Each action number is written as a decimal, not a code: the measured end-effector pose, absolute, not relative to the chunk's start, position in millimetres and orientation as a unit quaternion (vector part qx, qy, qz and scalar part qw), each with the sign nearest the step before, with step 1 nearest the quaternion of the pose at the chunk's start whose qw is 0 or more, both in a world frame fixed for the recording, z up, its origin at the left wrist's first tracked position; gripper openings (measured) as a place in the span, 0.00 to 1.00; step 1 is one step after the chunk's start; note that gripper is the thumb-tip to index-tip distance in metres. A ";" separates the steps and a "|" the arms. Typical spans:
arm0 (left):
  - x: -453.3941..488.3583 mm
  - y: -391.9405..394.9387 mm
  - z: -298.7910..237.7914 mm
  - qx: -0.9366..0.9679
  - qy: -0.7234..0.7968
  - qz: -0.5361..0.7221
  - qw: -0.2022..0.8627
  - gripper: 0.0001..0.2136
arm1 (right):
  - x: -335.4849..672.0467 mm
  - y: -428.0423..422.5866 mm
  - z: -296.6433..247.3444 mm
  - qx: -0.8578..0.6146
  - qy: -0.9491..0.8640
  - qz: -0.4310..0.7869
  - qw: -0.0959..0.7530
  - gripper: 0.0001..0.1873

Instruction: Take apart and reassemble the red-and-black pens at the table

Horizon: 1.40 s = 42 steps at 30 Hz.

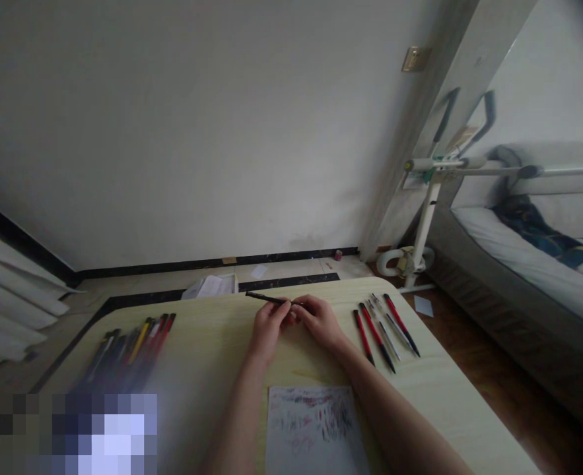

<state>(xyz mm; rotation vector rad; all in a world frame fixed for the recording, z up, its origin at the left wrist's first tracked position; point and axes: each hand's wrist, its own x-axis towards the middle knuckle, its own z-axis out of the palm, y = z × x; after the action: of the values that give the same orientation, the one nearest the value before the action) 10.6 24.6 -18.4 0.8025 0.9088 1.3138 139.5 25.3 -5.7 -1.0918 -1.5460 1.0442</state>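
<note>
Near the table's far edge, my left hand (270,324) and my right hand (319,320) meet around a slim black pen (264,297). Its long end points out to the left, past the fingers of my left hand. The fingertips of both hands are pinched on it at the right part, which they partly hide. Between my forearms lies a white sheet of paper (313,435) covered in dark and reddish scribbles. To the right of my right hand, several red-and-black and clear pens (374,330) lie side by side, slanted.
More pens (135,343), black, yellow and red, lie in a group on the left of the pale wooden table (206,349). The lower left is blurred and pixelated. A white box with papers (214,285) stands beyond the far edge. Exercise equipment (424,227) and a sofa (509,290) are right.
</note>
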 end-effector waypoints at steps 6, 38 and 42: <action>8.7 26.5 -14.0 0.269 0.364 0.620 0.640 0.13 | 140.7 26.5 -9.0 -0.468 -0.632 0.411 0.461 0.09; 8.2 24.8 -13.9 0.289 0.378 0.610 0.633 0.14 | 139.5 19.7 -0.2 -0.475 -0.684 0.376 0.407 0.14; 5.8 25.7 -11.6 0.276 0.376 0.621 0.630 0.13 | 139.2 20.6 -2.3 -0.492 -0.671 0.372 0.412 0.15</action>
<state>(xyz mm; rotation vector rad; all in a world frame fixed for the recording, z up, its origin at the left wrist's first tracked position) 5.8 25.7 -11.6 0.6319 0.8606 1.4219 139.2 20.6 -2.3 -1.2377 -1.6871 0.9361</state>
